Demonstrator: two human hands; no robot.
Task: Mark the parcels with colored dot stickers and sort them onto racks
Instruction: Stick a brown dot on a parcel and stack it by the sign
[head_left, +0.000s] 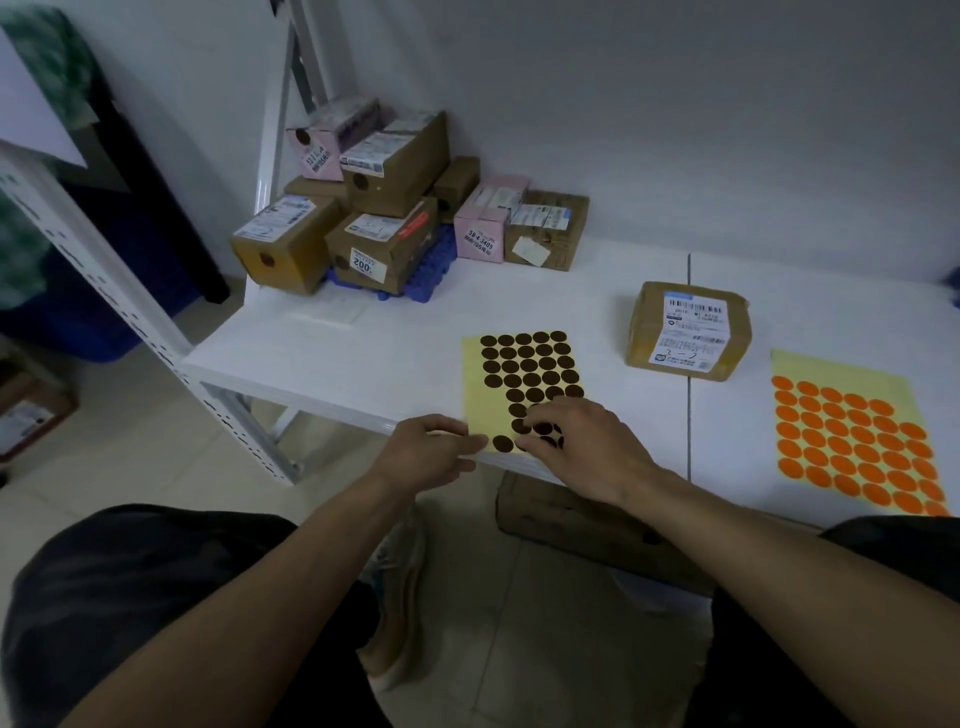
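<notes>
— At the near edge of the desk (322, 343), where is the brown dot sticker sheet (522, 374) relative to each hand?

— It lies flat between them and partly under them. The left hand (434, 449) is at its near left corner, thumb and curled fingers pinching the paper's edge. The right hand (582, 447) covers the near right corner, fingers bent down with the tips on the lowest dots. Whether a dot is caught between those fingers, I cannot tell.

— Which way does the sheet run?

— Its long axis goes from the desk's front edge toward the back wall, with the short near edge at the front lip.

— And the make of things?

— Pale yellow glossy backing paper, rectangular, carrying rows of round dark-brown dots; the near left part is bare. An orange dot sticker sheet (852, 441) of the same kind lies well apart to the right. Between them, further back, sits a flat brown cardboard parcel (688, 332), taped, with a white printed label on top. At the back left is a pile of parcels (384, 208), brown cardboard and pink boxes, some resting on a blue plastic tray (431, 265). The desk is smooth and white.
</notes>
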